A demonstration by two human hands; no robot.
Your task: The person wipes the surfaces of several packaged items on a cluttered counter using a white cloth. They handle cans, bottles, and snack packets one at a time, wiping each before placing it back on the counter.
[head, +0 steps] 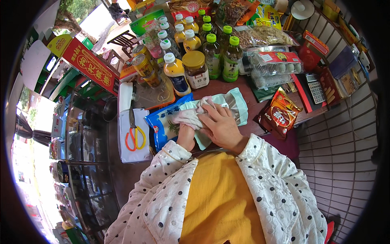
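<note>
A pale pinkish cloth is bunched between my hands on the dark red table. My left hand is at the cloth's near edge, its fingers hidden under the folds. My right hand lies over the cloth's right side with fingers spread, above a pale green and clear plastic package. Under the cloth and to its left is a blue and white plastic package. Scissors with orange and yellow handles rest on white paper farther left.
Bottles with green caps, a bottle with a white cap and a jar with a yellow lid stand beyond my hands. A red-brown snack bag, a calculator and plastic egg cartons are at the right.
</note>
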